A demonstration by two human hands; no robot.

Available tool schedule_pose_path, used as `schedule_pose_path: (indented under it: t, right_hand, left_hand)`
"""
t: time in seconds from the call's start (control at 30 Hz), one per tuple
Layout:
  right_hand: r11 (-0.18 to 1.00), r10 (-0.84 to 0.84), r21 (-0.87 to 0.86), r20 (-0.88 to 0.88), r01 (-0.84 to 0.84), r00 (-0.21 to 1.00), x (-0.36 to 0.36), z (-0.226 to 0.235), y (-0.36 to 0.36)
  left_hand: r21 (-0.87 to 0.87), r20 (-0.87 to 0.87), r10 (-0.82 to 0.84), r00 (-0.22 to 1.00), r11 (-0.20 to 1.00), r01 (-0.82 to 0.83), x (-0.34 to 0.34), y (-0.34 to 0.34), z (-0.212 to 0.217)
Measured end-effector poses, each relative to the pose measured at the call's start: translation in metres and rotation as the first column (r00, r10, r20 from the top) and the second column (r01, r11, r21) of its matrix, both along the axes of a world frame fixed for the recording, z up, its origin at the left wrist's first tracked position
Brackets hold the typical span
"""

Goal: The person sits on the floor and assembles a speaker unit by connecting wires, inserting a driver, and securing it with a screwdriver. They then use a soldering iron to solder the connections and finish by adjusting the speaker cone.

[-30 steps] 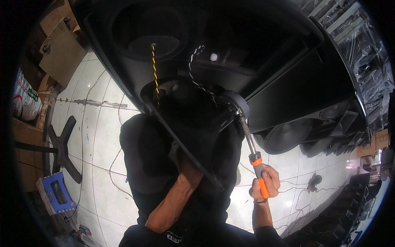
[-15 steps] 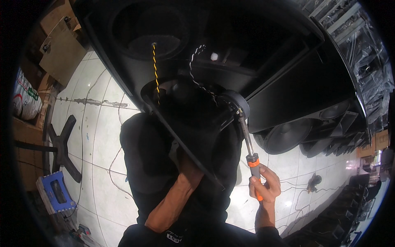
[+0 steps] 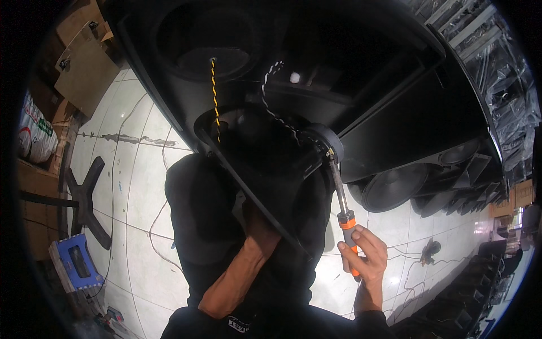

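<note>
A soldering iron (image 3: 345, 221) with an orange and grey handle is in the fingers of my right hand (image 3: 368, 257). Its metal shaft runs up to the terminal area of a round black driver (image 3: 323, 141). That driver sits at the end of a black flared horn (image 3: 248, 183), which rests tilted over my lap. Beneath the horn's lower edge is my left hand (image 3: 262, 231), its fingers hidden. A white-and-black twisted wire (image 3: 264, 97) comes from the black speaker cabinet (image 3: 350, 113) to the driver. A yellow-and-black twisted wire (image 3: 214, 93) hangs from the cabinet down behind the horn's rim.
At left are a black stand base (image 3: 86, 203), a blue step stool (image 3: 78, 263) and a brown board (image 3: 90, 73). Several black speakers (image 3: 395, 183) stand at right. Cables trail over the white tiled floor (image 3: 135, 214). Clear plastic wrap covers stacked goods (image 3: 502, 73) at the far right.
The fingers of my right hand have shifted slightly on the handle, with the hand a little to the right. The iron, the horn and my left arm stay nearly in place.
</note>
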State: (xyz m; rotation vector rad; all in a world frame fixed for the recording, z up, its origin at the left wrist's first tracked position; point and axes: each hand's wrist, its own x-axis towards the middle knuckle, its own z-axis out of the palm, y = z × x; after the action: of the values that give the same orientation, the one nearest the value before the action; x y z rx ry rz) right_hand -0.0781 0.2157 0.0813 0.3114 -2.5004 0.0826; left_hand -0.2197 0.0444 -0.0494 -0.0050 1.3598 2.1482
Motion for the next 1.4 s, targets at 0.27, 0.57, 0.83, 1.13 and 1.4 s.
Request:
schedule_pose_path:
  t: [0.27, 0.57, 0.83, 1.13, 1.4]
  right_hand:
    - [0.999, 0.004, 0.042, 0.009, -0.004, 1.0, 0.0, 0.002, 0.001]
    - [0.997, 0.013, 0.073, -0.008, -0.012, 1.0, -0.002, 0.003, 0.001]
    - [0.994, 0.027, 0.104, 0.08, -0.035, 0.996, 0.002, 0.005, 0.001]
    - [0.997, 0.008, 0.072, 0.008, -0.009, 1.0, -0.001, 0.001, 0.001]
    - [0.99, -0.009, -0.14, -0.067, 0.0, 0.998, 0.009, -0.006, -0.001]
  left_hand:
    - [-0.223, -0.236, -0.081, 0.968, 0.974, 0.028, -0.006, 0.001, 0.011]
    - [-0.033, -0.134, 0.045, 0.99, 0.998, -0.05, -0.003, 0.004, 0.019]
    - [-0.186, -0.264, -0.062, 0.962, 0.982, 0.012, -0.001, 0.0, 0.029]
    - [0.301, 0.292, -0.061, 0.954, 0.953, -0.031, -0.005, -0.005, 0.018]
    - [0.304, 0.446, -0.043, 0.894, 0.947, -0.106, -0.004, -0.006, 0.004]
